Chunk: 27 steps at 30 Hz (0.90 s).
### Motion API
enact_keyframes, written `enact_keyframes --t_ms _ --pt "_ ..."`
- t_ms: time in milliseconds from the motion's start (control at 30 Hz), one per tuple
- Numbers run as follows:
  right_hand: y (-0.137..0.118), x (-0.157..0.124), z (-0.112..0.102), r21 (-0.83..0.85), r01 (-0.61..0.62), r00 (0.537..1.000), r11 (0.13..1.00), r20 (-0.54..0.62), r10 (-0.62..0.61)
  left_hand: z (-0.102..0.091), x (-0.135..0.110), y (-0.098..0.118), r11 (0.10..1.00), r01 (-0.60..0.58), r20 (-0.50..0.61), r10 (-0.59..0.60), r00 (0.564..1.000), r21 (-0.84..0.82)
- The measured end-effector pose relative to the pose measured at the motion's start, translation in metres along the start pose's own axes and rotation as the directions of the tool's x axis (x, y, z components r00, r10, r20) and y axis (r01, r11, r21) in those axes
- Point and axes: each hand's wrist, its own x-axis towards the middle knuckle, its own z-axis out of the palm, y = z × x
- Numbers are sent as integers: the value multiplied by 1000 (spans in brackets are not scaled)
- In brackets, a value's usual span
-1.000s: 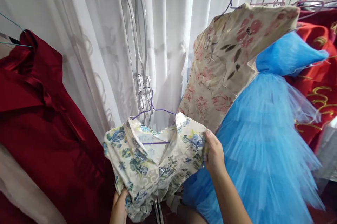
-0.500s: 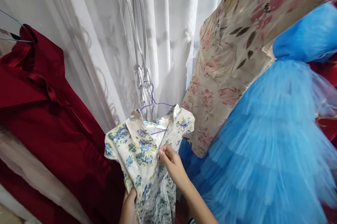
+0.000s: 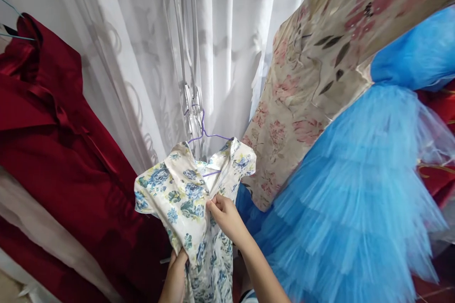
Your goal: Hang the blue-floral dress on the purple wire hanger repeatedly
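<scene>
A white dress with blue and yellow-green flowers (image 3: 190,203) hangs in the lower middle on a purple wire hanger (image 3: 203,130). My right hand (image 3: 227,217) pinches the dress at the bottom of its V-neck, thumb and fingertips on the front edge. Lower down, my left hand (image 3: 176,272) grips its left side near the waist, the thumb in front and the fingers hidden behind the cloth. The hanger's lower bar shows through the neck opening.
White curtains (image 3: 234,23) with a metal pole (image 3: 183,32) stand behind. A dark red dress (image 3: 64,165) hangs at left. At right hang a beige garment with pink flowers (image 3: 284,118) and a tiered blue tulle dress (image 3: 341,189), close to my right arm.
The floral dress and both hands have shifted slightly left in view as the camera moved. Both hands keep their hold at the neckline and the side.
</scene>
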Motion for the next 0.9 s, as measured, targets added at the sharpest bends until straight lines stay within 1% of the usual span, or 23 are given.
enact_keyframes --t_ms 33,67,100,133,167,200,233,267,300,333,400,467,500,567,600,667,767,900 --pt "0 -3 -4 41 -8 1000 999 25 6 -1 5 1 996 -73 -55 76 996 48" --pt "-1 -7 -8 83 -15 999 996 42 12 -1 9 3 976 -190 -117 201 972 102" --pt "-1 -11 -12 121 -22 999 992 49 16 0 12 5 925 -343 -170 369 914 160" --pt "-2 -16 -16 150 -25 999 988 47 18 3 13 7 833 -508 -195 547 814 220" --pt "-3 -20 -19 169 -26 999 985 40 20 7 12 8 720 -639 -184 690 700 271" --pt "-5 -24 -22 182 -28 999 983 33 23 14 10 10 623 -719 -129 776 617 308" --pt "-7 -28 -23 192 -33 999 981 31 27 22 8 10 568 -757 -36 807 590 325" --pt "-10 -31 -24 204 -39 999 978 33 33 32 4 11 554 -767 78 792 605 323" --pt "-12 -33 -24 218 -47 998 975 40 39 43 2 11 570 -760 186 748 637 313" --pt "-14 -34 -24 234 -54 998 971 50 44 54 -1 11 597 -742 266 694 669 305" --pt "-16 -36 -23 259 -67 996 964 78 48 72 -3 12 643 -698 344 608 715 314" --pt "-14 -36 -22 281 -68 995 957 95 43 84 -3 12 653 -674 380 559 737 345" --pt "-12 -37 -22 294 -63 995 954 93 37 87 -3 12 651 -670 401 542 739 356" --pt "-7 -36 -21 324 -50 997 945 76 27 89 -2 11 646 -678 428 533 729 350" --pt "-5 -36 -21 337 -46 997 940 68 25 89 -2 10 644 -687 417 552 722 337" --pt "-1 -35 -18 356 -47 998 933 65 25 89 0 6 638 -704 361 606 709 311" --pt "3 -35 -12 383 -58 996 922 90 26 90 6 0 624 -720 281 664 693 302" --pt "3 -32 -4 427 -61 997 902 71 34 90 11 -1 585 -739 324 665 673 334"
